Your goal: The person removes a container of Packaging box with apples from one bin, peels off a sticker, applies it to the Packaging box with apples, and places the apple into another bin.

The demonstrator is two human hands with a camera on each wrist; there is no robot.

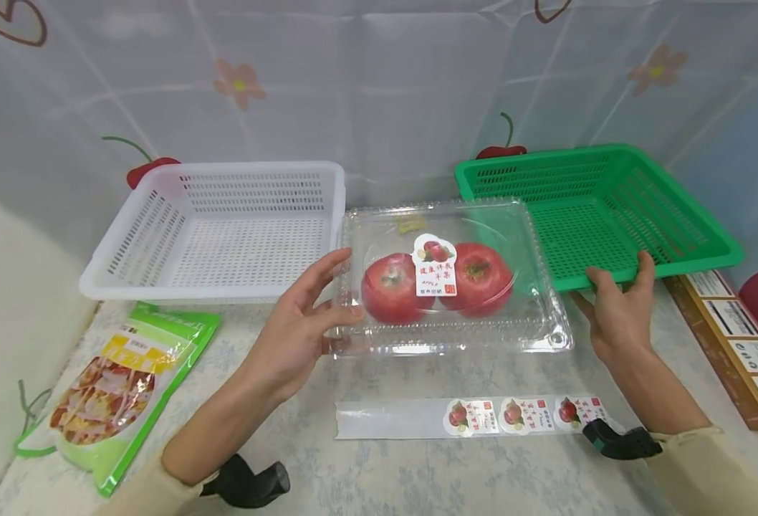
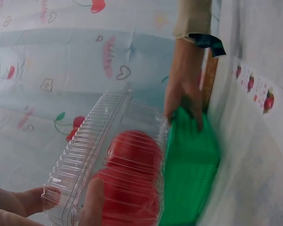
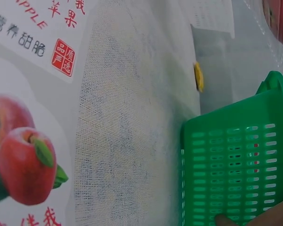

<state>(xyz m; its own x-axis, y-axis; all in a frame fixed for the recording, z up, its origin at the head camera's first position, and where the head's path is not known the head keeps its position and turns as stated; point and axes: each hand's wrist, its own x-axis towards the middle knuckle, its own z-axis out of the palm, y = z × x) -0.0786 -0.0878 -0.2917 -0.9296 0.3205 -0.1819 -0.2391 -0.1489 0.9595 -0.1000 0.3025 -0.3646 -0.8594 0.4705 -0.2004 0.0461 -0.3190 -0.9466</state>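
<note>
My left hand [image 1: 296, 322] holds a clear plastic clamshell box [image 1: 379, 337] by its left end, thumb on the near side. Inside the box sit two red apples [image 1: 478, 276], side by side. A white apple label [image 1: 435, 283] is stuck on the lid between them. My right hand [image 1: 622, 315] grips the near rim of an empty green basket [image 1: 695, 229]; in the left wrist view its fingers straddle the basket's edge. The box is raised above the table and overlaps the basket's left part in the head view.
A white basket [image 1: 224, 292] stands at the back left, with a green food bag [image 1: 117, 394] before it. A strip of apple labels [image 1: 472, 418] lies in front. At right is a flat brown carton [image 1: 717, 344]. A small yellow object [image 3: 199, 77] lies behind the box.
</note>
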